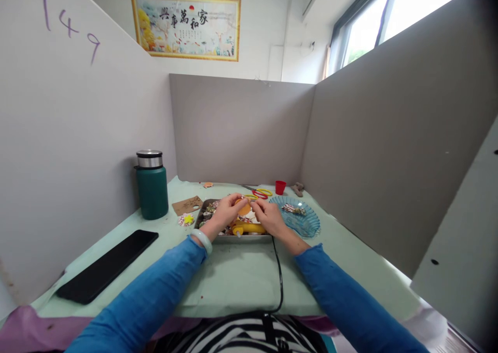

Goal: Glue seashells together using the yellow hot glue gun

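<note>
My left hand [226, 211] is closed on a round orange disc [244, 208], held above a metal tray [233, 240]. Close beside it, the fingertips of my right hand [268, 217] are pinched together near the disc's upper right edge; whatever is between them is too small to make out. Below both hands a yellow glue gun [251, 228] lies across the tray, its black cord [279, 278] running to the front table edge. Small mixed pieces [208, 211] fill the tray's left side, partly hidden by my left hand.
A blue plate [311, 223] with patterned fabric pieces [294, 209] is at right. Behind lie scissors [260, 193] and a red cup [280, 187]. A green bottle [151, 192], brown card [187, 206], flower-shaped piece [186, 220] and black phone [109, 265] are at left. Partitions [241, 130] enclose the table.
</note>
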Demonstrator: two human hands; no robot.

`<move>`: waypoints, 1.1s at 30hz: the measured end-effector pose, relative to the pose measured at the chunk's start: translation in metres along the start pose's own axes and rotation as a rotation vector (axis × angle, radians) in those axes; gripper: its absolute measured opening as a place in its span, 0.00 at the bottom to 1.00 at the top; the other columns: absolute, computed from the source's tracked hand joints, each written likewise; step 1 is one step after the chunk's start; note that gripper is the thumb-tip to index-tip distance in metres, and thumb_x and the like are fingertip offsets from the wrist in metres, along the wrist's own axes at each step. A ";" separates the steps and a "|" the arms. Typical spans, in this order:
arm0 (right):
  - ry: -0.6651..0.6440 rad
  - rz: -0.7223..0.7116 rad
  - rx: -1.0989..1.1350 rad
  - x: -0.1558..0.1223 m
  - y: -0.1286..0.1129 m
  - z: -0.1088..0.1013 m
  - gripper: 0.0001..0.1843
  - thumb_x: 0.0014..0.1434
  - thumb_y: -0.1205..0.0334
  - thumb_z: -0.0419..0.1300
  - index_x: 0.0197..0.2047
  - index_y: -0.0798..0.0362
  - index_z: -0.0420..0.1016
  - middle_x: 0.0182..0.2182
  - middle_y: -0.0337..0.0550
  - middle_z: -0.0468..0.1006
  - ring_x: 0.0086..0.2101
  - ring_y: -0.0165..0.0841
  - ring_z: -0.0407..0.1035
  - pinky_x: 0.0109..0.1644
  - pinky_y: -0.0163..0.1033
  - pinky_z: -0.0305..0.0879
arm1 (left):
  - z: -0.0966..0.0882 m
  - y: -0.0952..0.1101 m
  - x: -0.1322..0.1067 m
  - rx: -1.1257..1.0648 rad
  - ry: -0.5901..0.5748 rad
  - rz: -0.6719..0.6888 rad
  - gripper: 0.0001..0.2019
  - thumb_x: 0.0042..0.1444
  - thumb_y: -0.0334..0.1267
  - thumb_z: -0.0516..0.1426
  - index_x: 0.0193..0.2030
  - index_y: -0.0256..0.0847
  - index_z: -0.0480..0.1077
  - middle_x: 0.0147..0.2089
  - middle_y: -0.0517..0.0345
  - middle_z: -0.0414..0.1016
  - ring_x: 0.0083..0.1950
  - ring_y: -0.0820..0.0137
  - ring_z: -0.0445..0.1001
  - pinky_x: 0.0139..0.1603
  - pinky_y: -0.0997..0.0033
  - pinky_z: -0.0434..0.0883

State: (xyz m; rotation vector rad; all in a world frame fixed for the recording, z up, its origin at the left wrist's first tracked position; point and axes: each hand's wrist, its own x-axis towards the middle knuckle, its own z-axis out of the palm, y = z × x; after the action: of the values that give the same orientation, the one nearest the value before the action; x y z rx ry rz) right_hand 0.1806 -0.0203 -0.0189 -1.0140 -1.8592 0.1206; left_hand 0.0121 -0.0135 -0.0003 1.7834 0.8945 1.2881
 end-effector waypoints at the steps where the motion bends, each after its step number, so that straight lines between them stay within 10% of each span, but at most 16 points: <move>1: -0.004 0.009 0.027 0.000 0.000 0.000 0.20 0.65 0.52 0.50 0.23 0.51 0.64 0.17 0.36 0.68 0.22 0.30 0.62 0.29 0.35 0.54 | 0.000 0.001 -0.001 -0.004 -0.011 -0.002 0.19 0.52 0.53 0.58 0.39 0.37 0.70 0.24 0.65 0.64 0.17 0.80 0.57 0.17 0.78 0.57; 11: -0.071 0.027 0.151 -0.002 -0.005 -0.001 0.21 0.64 0.51 0.51 0.21 0.51 0.62 0.16 0.35 0.66 0.21 0.29 0.61 0.28 0.34 0.57 | -0.001 -0.001 0.002 -0.030 -0.012 0.069 0.17 0.50 0.50 0.61 0.33 0.36 0.72 0.32 0.57 0.72 0.35 0.71 0.69 0.38 0.74 0.67; 33: -0.038 0.009 0.183 -0.004 -0.007 -0.002 0.22 0.65 0.50 0.49 0.22 0.51 0.62 0.15 0.35 0.66 0.22 0.30 0.61 0.29 0.35 0.57 | -0.002 0.001 -0.002 -0.083 -0.113 0.051 0.18 0.51 0.51 0.60 0.34 0.36 0.72 0.33 0.57 0.72 0.36 0.70 0.68 0.39 0.73 0.67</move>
State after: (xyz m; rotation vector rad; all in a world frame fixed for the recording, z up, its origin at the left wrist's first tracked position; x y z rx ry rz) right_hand 0.1788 -0.0287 -0.0174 -0.8995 -1.8405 0.3111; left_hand 0.0098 -0.0150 0.0004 1.8043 0.7271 1.2253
